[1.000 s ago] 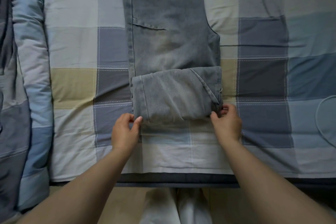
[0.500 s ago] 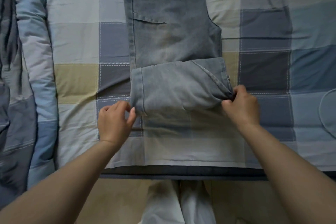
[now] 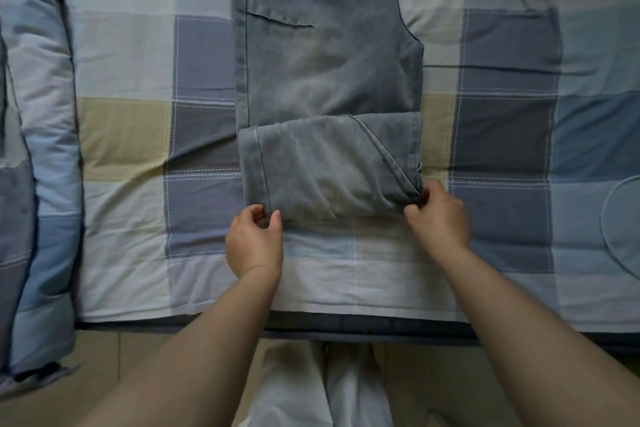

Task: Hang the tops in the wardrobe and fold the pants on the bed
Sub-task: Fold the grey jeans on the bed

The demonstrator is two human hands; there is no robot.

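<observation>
Currently the left hand (image 3: 254, 246) pinches the near left corner of the folded section of the jeans (image 3: 329, 80), thumb and forefinger closed on the hem. The right hand (image 3: 438, 218) grips the near right corner in the same way, fingers curled around the fold edge. Both hands are therefore closed on cloth; neither is free.

The jeans lie flat along the middle of the bed (image 3: 138, 62), legs doubled lengthwise, with the lower end turned up into one fold (image 3: 329, 166) that rests on the upper part. The waist end runs out of view at the top.

Risks at the next fold:
- Uneven lift. If one hand rises ahead of the other, the fold is likely to skew, and the diagonal seam near the right corner may open.
- Shallow pinch. A grip on the top layer only could let the lower layers slide out.
- Drag. Pulling toward the bed edge may bunch the sheet and shift the jeans.

Pose: both forearms reach forward from the bed edge, roughly symmetrical, wrists low, palms down, knuckles toward the camera, hands set at the width of the jeans.
</observation>
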